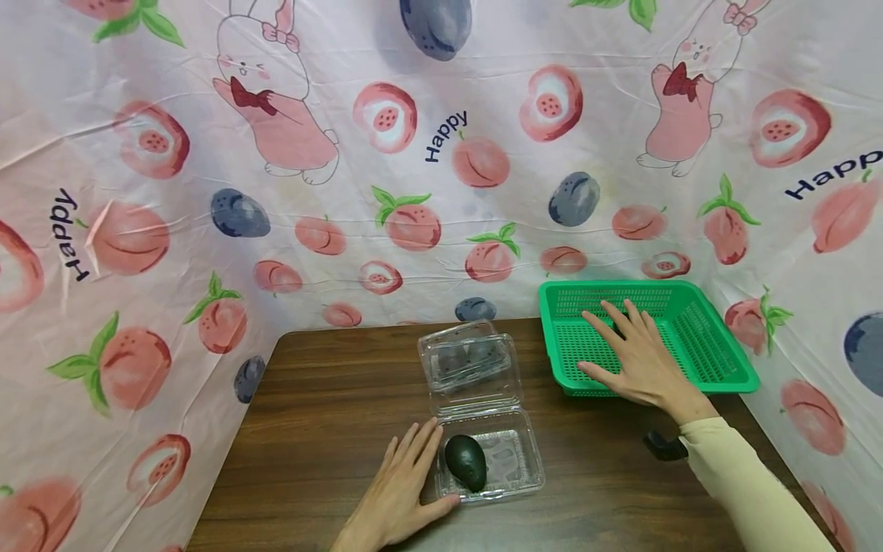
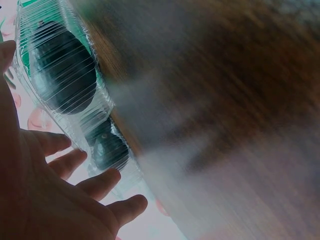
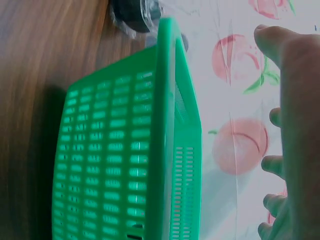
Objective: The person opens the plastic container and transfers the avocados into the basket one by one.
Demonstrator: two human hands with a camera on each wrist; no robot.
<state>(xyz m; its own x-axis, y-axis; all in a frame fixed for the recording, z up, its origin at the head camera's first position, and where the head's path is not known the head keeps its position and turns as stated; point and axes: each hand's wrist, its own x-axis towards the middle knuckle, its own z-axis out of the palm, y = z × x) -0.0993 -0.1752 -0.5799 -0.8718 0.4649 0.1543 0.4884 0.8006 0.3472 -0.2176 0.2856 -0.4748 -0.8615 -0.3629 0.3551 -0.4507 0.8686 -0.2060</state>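
A dark green avocado (image 1: 466, 463) lies in the left half of an open clear plastic clamshell box (image 1: 513, 491). My left hand (image 1: 396, 491) spreads at the box's left side with straight fingers; its thumb tip meets the front left corner. In the left wrist view, the avocado (image 2: 62, 67) shows through the ribbed wall, and a second dark fruit (image 2: 110, 150) appears farther back behind clear plastic. My right hand (image 1: 641, 360) is spread over the green plastic basket (image 1: 741, 376), holding nothing. Something dark in the basket is mostly hidden by its fingers.
The clamshell's raised lid (image 1: 476, 399) leans back, with more clear packaging (image 1: 469, 356) around it. Brown wooden table (image 1: 324, 399) extends left of the box. Printed fabric (image 1: 428, 268) walls in the back and both sides. A black strap (image 1: 665, 445) hangs at my right wrist.
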